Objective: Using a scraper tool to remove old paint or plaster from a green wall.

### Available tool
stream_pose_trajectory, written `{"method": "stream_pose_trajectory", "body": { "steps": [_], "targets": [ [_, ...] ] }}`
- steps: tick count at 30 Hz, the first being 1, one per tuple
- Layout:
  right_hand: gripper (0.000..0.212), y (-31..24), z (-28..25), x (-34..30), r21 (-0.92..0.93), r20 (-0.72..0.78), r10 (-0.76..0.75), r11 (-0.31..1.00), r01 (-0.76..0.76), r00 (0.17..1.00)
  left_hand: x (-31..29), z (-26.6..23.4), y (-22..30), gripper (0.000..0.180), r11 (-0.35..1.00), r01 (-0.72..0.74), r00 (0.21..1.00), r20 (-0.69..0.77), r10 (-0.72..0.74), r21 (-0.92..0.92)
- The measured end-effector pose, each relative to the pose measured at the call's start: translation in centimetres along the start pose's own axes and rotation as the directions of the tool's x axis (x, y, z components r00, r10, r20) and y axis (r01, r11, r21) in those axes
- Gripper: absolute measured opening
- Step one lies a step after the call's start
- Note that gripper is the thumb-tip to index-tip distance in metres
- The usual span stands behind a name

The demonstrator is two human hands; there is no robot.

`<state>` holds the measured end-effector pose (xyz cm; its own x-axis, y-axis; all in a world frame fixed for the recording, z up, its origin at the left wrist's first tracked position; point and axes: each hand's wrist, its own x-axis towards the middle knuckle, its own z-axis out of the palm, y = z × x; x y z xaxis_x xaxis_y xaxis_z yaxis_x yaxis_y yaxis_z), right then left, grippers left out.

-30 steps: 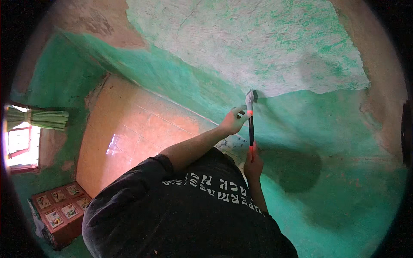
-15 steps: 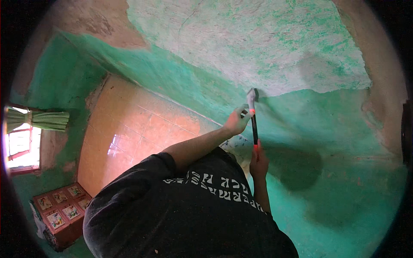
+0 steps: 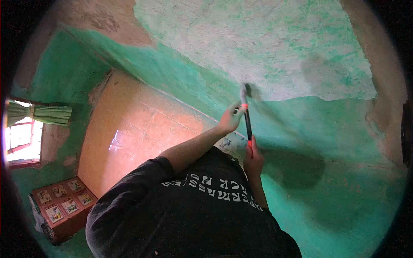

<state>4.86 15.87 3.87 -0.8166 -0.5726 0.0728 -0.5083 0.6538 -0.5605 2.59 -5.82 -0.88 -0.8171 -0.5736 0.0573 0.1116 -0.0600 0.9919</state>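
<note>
A scraper [image 3: 248,122] with a long black and red handle and a greyish head reaches up to the green wall [image 3: 301,116]. Its head is blurred and lies at the lower edge of a large pale patch [image 3: 258,47] where the paint is mostly gone. My left hand [image 3: 230,118] is closed around the upper part of the handle, just below the head. Lower down, my right hand [image 3: 254,160] grips the red end of the handle. Whether the blade touches the wall is hard to make out.
An orange tiled floor [image 3: 129,129] spreads out to the left, below the wall. At the lower left stands a reddish-brown cabinet [image 3: 62,208] with picture panels. Above it is a bright window [image 3: 23,137] with a green curtain [image 3: 51,115]. Dark shadows fall on the right part of the wall.
Both hands and the scraper have shifted left and slightly up, its head now a little further along the patch's lower edge. The whole view has also shifted slightly.
</note>
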Motion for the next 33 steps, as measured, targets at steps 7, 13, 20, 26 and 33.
{"method": "stream_pose_trajectory", "body": {
  "steps": [7, 13, 20, 26, 33],
  "targets": [
    [0.051, -2.6, 1.2, 1.4, 0.086, 0.036, -0.051, 0.995, 0.047, 0.998, 0.8, -3.0, 2.3, 0.039, 0.994, 0.075, 0.996, -0.051, -0.080, -0.082],
    [0.050, -2.0, 2.0, 0.6, 0.077, -0.097, -0.130, 0.988, 0.137, 0.987, 1.0, -3.3, 1.6, 0.040, 0.988, 0.140, 0.983, 0.132, -0.131, -0.063],
    [0.050, -6.4, 4.9, 2.8, 0.167, -0.048, -0.112, 0.979, 0.118, 0.993, 2.1, -7.9, 1.6, 0.038, 0.997, 0.032, 0.998, -0.059, -0.037, -0.076],
    [0.047, -8.5, 6.3, 4.1, 0.117, -0.041, -0.150, 0.981, 0.154, 0.988, 2.9, -10.5, 1.6, 0.038, 0.990, 0.048, 0.995, -0.084, -0.060, -0.130],
    [0.050, -9.7, 7.6, 4.6, 0.144, -0.089, -0.196, 0.968, 0.207, 0.977, 3.1, -12.6, 2.4, 0.043, 0.994, 0.083, 0.994, -0.069, -0.088, -0.075]
  ]
}}
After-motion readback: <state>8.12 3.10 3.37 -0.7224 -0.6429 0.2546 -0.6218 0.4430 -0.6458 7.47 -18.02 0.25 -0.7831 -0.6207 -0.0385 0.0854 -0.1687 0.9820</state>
